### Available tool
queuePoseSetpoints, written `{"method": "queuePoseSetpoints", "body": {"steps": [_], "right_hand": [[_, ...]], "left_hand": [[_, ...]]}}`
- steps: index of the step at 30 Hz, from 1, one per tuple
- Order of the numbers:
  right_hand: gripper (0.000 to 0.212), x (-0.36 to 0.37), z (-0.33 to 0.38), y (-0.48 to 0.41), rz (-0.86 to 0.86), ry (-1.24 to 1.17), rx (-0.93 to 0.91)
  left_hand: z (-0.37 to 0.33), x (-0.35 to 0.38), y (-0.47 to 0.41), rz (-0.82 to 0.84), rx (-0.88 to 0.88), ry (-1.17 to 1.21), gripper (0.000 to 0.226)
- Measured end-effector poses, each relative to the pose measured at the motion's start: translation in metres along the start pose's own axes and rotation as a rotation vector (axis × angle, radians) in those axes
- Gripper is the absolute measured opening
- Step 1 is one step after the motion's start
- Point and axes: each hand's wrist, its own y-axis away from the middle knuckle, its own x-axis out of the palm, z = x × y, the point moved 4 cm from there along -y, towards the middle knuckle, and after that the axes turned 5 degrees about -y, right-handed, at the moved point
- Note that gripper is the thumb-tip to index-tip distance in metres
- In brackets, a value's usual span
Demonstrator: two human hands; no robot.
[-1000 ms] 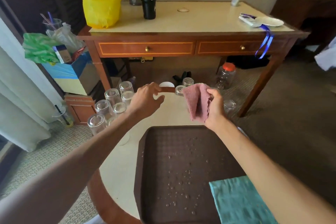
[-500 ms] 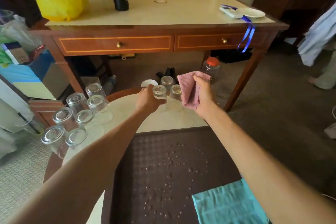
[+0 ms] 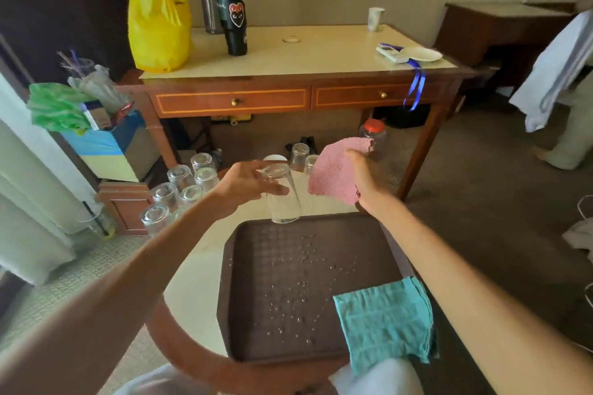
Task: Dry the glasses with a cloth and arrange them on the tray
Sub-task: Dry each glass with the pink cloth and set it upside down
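The left hand grips the upturned glass near its base and the right hand clutches the pink cloth; the glass is light, brittle and perhaps wet-slick, so hold its wall.

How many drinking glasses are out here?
9 visible: one glass in the left hand, a cluster of six upside down at the table's left edge, two more farther back by the pink cloth. The arm may hide others.

Left forearm, right forearm bare; pale garment over lap.
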Motion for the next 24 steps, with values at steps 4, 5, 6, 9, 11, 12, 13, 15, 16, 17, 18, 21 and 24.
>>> {"method": "queuePoseSetpoints", "body": {"steps": [4, 5, 6, 9, 11, 12, 13, 15, 16, 17, 18, 21, 24], "right_hand": [[0.048, 0.001, 0.013, 0.058, 0.116, 0.148, -0.029], [0.044, 0.001, 0.019, 0.072, 0.118, 0.165, -0.045], [0.041, 0.001, 0.024, 0.083, 0.118, 0.184, -0.057], [0.04, 0.0, 0.03, 0.101, 0.153, 0.223, -0.102], [0.05, 0.003, 0.035, 0.112, 0.17, 0.226, -0.117], [0.052, 0.005, 0.037, 0.119, 0.19, 0.242, -0.117], [0.053, 0.006, 0.04, 0.123, 0.214, 0.267, -0.118], [0.052, 0.01, 0.042, 0.13, 0.252, 0.295, -0.117], [0.05, 0.01, 0.042, 0.132, 0.264, 0.305, -0.108], [0.049, 0.011, 0.042, 0.132, 0.269, 0.301, -0.103], [0.049, 0.011, 0.041, 0.132, 0.269, 0.297, -0.091], [0.047, 0.012, 0.037, 0.139, 0.276, 0.246, -0.049], [0.046, 0.014, 0.028, 0.138, 0.287, 0.192, -0.002]], "left_hand": [[-0.014, -0.016, 0.059, 0.092, -0.011, 0.106, 0.086], [-0.019, -0.02, 0.069, 0.097, -0.009, 0.123, 0.088], [-0.025, -0.023, 0.081, 0.092, -0.009, 0.128, 0.086], [-0.042, -0.034, 0.104, 0.115, 0.006, 0.123, 0.07], [-0.05, -0.04, 0.114, 0.13, 0.025, 0.113, 0.061], [-0.055, -0.043, 0.119, 0.124, 0.037, 0.107, 0.06], [-0.06, -0.045, 0.123, 0.119, 0.052, 0.096, 0.061], [-0.066, -0.047, 0.129, 0.105, 0.067, 0.081, 0.065], [-0.067, -0.046, 0.132, 0.108, 0.064, 0.078, 0.068], [-0.068, -0.044, 0.135, 0.121, 0.055, 0.072, 0.073], [-0.069, -0.041, 0.139, 0.134, 0.041, 0.062, 0.076], [-0.069, -0.036, 0.146, 0.151, 0.007, 0.064, 0.077], [-0.07, -0.032, 0.148, 0.116, -0.01, 0.088, 0.053]]}}
